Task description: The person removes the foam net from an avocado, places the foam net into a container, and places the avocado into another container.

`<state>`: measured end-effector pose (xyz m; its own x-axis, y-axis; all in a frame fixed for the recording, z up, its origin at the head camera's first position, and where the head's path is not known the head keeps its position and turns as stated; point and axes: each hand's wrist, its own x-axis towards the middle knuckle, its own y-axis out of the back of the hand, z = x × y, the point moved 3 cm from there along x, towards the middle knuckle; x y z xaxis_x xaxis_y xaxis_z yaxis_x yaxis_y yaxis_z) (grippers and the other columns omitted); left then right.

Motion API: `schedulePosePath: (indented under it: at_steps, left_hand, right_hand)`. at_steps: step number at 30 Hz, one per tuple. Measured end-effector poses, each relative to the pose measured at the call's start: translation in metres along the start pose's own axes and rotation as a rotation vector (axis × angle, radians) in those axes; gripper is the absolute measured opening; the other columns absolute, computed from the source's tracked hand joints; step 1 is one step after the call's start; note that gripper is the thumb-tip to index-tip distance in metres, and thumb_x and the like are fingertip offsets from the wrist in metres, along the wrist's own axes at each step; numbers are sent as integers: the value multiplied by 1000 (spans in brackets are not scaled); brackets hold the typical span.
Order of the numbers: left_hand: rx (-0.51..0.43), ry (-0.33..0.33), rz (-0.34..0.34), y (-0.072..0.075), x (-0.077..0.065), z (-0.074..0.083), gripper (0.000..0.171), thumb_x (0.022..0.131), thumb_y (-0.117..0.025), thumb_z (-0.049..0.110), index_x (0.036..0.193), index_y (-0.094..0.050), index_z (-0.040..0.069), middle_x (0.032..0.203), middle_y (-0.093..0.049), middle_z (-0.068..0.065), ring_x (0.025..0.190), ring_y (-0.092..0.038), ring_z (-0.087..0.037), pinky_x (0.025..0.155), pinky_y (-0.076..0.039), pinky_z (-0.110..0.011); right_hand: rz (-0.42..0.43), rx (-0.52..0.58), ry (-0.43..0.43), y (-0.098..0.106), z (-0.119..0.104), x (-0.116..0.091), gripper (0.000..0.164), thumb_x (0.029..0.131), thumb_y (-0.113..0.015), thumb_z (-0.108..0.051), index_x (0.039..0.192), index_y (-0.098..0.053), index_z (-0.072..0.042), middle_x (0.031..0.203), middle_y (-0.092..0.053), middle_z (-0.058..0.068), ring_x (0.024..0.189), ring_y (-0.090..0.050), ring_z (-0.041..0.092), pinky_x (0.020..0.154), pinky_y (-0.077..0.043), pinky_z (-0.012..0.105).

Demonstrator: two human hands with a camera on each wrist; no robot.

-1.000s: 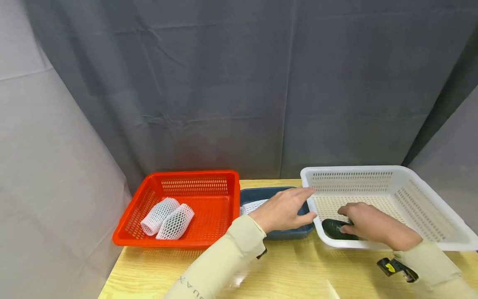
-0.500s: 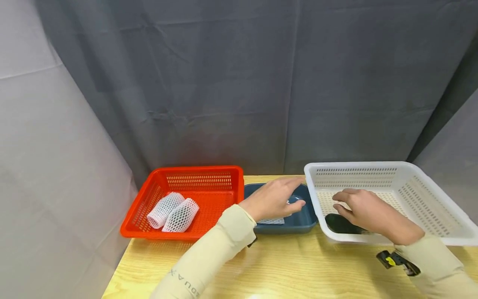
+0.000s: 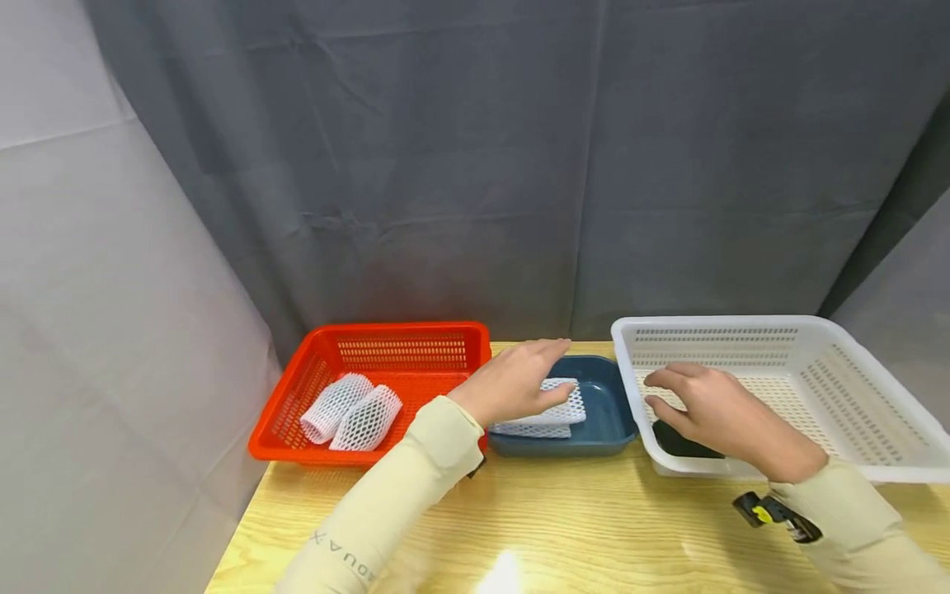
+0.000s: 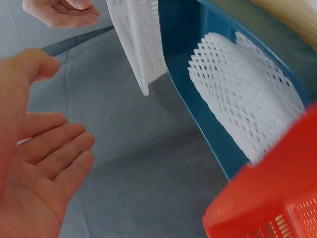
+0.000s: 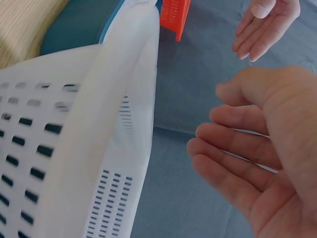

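Note:
My left hand (image 3: 515,381) hangs over the left part of the blue basin (image 3: 604,412), with its fingers reaching forward and nothing in its grasp. White foam net sleeves (image 3: 552,410) lie flat in that basin under the hand. Over the near left corner of the white basket (image 3: 816,324) is my right hand (image 3: 716,417), its thumb and fingers apart and bare. Below it, partly hidden by the hand, a dark green, smooth oblong thing (image 3: 679,441) lies on the basket floor. In the right wrist view the right palm (image 5: 267,198) shows nothing held.
A red basket (image 3: 401,327) stands left of the basin and holds two white foam net sleeves (image 3: 367,418). All three containers sit side by side on a wooden table (image 3: 586,503). Grey cloth (image 3: 445,165) hangs behind, with pale cloth (image 3: 134,330) at the left.
My left hand has moved left, from the white basket's rim to over the basin, uncovering the net sleeves. My right hand has lifted off the dark green thing, its fingers spread wider.

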<state>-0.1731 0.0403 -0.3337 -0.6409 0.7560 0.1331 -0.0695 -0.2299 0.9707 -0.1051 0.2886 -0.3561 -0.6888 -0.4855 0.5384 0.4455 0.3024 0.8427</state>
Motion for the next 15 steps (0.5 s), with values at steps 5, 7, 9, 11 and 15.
schedulePosePath:
  at_steps: [5,7,9,11,15]
  left_hand:
    - [4,31,5,3,-7,-11,65,102,-61,42,156,-45,9,159,-52,-5,142,-57,-20,118,-47,-34]
    - [6,39,7,3,-10,-16,65,102,-61,41,156,-45,9,158,-53,-5,141,-59,-21,118,-47,-34]
    - [3,50,4,2,-14,-21,65,102,-60,41,156,-45,8,158,-54,-6,140,-59,-21,118,-47,-34]
    - [-5,68,0,2,-18,-26,65,102,-60,41,156,-45,9,158,-53,-6,140,-59,-21,118,-48,-35]
    - [-29,117,-15,3,-26,-37,65,102,-59,42,157,-45,10,159,-52,-5,140,-59,-22,118,-48,-37]
  right_hand:
    - [-36,30,-37,-2,-5,7,28,80,-83,-12,105,-74,-6,99,-78,9,80,-75,24,68,-61,44]
    - [-59,43,-57,-4,-8,10,31,82,-81,-13,110,-72,-5,103,-77,12,83,-76,25,70,-62,45]
    - [-80,56,-78,-6,-11,13,33,85,-80,-14,115,-70,-4,106,-77,14,84,-76,25,69,-62,44]
    - [-98,66,-98,-8,-14,16,37,87,-79,-16,120,-67,-4,107,-76,14,85,-76,25,68,-62,42]
    - [-117,68,-104,-11,-19,22,41,89,-78,-20,125,-65,-6,109,-75,14,85,-76,23,64,-61,38]
